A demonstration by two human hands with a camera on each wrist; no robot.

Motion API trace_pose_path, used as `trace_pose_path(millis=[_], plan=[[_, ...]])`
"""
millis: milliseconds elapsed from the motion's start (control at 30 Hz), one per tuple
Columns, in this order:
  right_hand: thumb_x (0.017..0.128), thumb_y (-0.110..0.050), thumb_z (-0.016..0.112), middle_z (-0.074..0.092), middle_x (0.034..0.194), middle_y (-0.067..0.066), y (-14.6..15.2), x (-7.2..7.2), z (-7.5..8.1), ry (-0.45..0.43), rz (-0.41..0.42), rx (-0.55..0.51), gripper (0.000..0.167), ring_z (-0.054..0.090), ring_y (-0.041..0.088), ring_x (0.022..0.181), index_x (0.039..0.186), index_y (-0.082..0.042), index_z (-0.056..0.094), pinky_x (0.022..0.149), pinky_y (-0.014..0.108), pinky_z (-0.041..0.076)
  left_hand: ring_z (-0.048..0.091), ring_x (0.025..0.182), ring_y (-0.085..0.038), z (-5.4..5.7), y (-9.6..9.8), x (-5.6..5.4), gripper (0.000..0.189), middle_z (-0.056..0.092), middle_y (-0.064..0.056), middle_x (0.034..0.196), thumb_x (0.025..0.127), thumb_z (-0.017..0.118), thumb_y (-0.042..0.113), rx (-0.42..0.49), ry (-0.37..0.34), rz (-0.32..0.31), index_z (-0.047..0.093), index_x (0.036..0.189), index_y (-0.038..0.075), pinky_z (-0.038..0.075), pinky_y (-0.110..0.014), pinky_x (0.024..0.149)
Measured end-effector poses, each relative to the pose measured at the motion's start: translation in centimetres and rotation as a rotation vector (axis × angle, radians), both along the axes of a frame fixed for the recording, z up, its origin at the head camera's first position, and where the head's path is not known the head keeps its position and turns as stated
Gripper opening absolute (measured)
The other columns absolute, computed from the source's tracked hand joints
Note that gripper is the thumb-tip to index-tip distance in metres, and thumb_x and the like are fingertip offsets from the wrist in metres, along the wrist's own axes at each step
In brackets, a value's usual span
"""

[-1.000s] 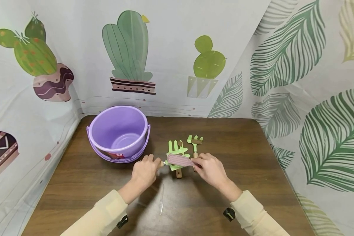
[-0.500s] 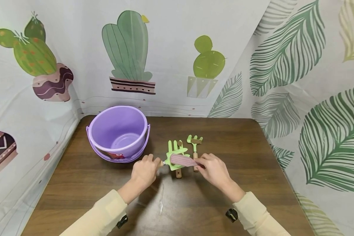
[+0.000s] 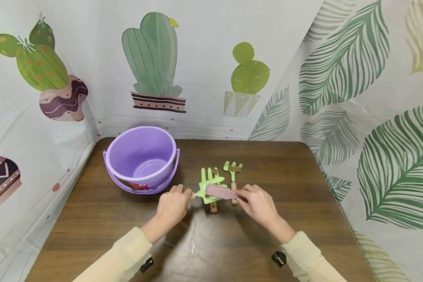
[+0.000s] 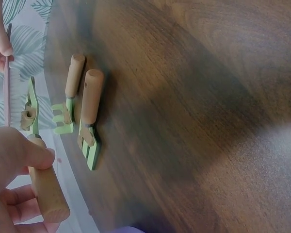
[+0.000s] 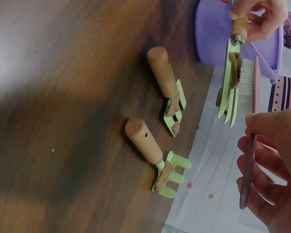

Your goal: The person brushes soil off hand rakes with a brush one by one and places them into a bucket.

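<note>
My left hand [image 3: 173,206] grips the wooden handle of a small green garden fork [image 5: 226,82], its tines pointing right. A brown, clay-like lump [image 5: 235,65] clings to the fork's tines. In my right hand [image 3: 258,203] a pink brush [image 3: 220,191] is pinched by its handle, its head over the fork. In the right wrist view the white bristles [image 5: 246,80] face the lump, right at it. Below lie another green fork [image 5: 161,73] and a small green rake [image 3: 233,176], both wooden-handled and smeared with brown.
A purple bucket [image 3: 142,145] with its handle hanging down stands at the table's back left. The brown wooden table [image 3: 211,250] ends against a white cloth [image 3: 204,70] printed with cacti and leaves.
My right hand has shifted slightly to the right, drawing the brush head along over the fork. My left hand and its fork stay put.
</note>
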State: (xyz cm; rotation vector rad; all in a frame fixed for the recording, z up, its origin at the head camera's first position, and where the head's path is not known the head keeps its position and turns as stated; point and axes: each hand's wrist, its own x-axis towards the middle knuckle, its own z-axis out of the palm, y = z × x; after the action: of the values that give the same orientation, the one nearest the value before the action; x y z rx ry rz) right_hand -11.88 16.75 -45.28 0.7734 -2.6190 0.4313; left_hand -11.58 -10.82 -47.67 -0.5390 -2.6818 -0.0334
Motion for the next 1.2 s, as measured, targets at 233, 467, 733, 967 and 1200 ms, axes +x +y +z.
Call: trace_pose_path(millis=[233, 467, 733, 967, 1200], plan=[[0.067, -0.014, 0.079, 0.063, 0.077, -0.009, -0.4, 0.1, 0.0, -0.001, 0.013, -0.079, 0.025, 0.049, 0.008, 0.063, 0.092, -0.015, 0.074, 0.052, 0.024, 0.043, 0.052, 0.063, -0.018, -0.1, 0.3, 0.0, 0.027, 0.051, -0.003, 0.071, 0.060, 0.076, 0.018, 0.013, 0.018, -0.015, 0.058, 0.080, 0.015, 0.036, -0.028, 0.038], [0.069, -0.017, 0.078, 0.061, 0.076, -0.009, -1.6, 0.1, -0.2, 0.029, 0.028, -0.020, 0.024, 0.049, 0.010, 0.064, 0.092, -0.017, 0.074, 0.054, 0.025, 0.045, 0.052, 0.062, -0.018, 0.0, 0.9, 0.2, 0.026, 0.052, -0.003, 0.071, 0.060, 0.076, 0.018, 0.009, 0.006, -0.039, 0.059, 0.079, 0.015, 0.036, -0.028, 0.036], [0.068, -0.017, 0.079, 0.060, 0.076, -0.007, -1.4, 0.1, -0.3, 0.073, 0.028, 0.047, 0.025, 0.047, 0.012, 0.063, 0.093, -0.015, 0.074, 0.055, 0.026, 0.043, 0.053, 0.063, -0.019, 0.2, 0.8, 0.4, 0.025, 0.053, -0.004, 0.072, 0.061, 0.075, 0.019, -0.008, -0.022, -0.006, 0.059, 0.079, 0.015, 0.039, -0.031, 0.038], [0.068, -0.018, 0.079, 0.061, 0.076, -0.009, -0.8, 0.2, -0.5, 0.082, 0.025, 0.065, 0.026, 0.050, 0.012, 0.065, 0.093, -0.017, 0.074, 0.056, 0.026, 0.045, 0.052, 0.061, -0.019, -0.1, 0.8, 0.4, 0.022, 0.053, -0.003, 0.071, 0.065, 0.075, 0.021, -0.011, -0.026, -0.011, 0.058, 0.078, 0.015, 0.037, -0.030, 0.037], [0.067, -0.018, 0.080, 0.061, 0.075, -0.008, -0.5, 0.2, -0.4, 0.090, 0.025, 0.069, 0.026, 0.051, 0.012, 0.065, 0.092, -0.016, 0.074, 0.056, 0.027, 0.045, 0.051, 0.061, -0.018, 0.1, 0.7, 0.3, 0.024, 0.052, -0.003, 0.070, 0.062, 0.076, 0.021, -0.016, -0.014, -0.011, 0.058, 0.078, 0.015, 0.036, -0.030, 0.036]])
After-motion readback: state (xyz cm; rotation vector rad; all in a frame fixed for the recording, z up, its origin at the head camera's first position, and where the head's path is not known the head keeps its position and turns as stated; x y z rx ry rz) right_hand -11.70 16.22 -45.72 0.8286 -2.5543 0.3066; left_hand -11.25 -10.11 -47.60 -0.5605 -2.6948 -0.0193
